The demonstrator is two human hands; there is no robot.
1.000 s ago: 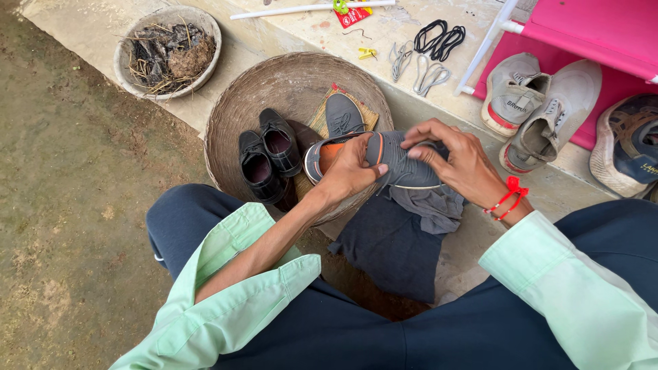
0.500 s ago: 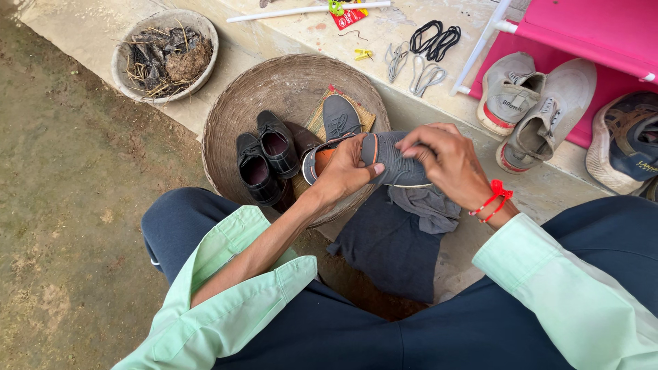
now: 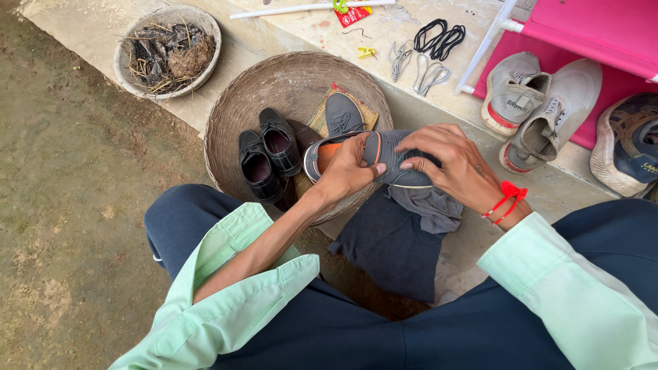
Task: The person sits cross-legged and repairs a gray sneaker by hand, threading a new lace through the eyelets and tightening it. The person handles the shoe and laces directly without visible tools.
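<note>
A grey sneaker [image 3: 384, 152] with an orange lining lies on its side over the rim of a woven basket [image 3: 274, 82]. My left hand [image 3: 349, 171] grips it near the heel opening. My right hand [image 3: 449, 164], with a red thread at the wrist, rests its fingers on the toe end. A dark grey cloth [image 3: 401, 236] hangs below the shoe over my lap. In the basket sit a pair of black leather shoes [image 3: 267, 154] and a second grey sneaker [image 3: 343, 113] on a woven mat.
A bowl of dry plant debris [image 3: 168, 48] stands at the upper left. Shoelaces [image 3: 428, 58] lie on the concrete ledge. Worn beige sneakers [image 3: 541, 109] and a dark sneaker [image 3: 634, 144] rest beside a pink stool [image 3: 589, 31]. Bare dirt ground spreads to the left.
The sneaker has turned slightly in my hands, and my right fingers have slid along its toe end. The camera view has shifted a little.
</note>
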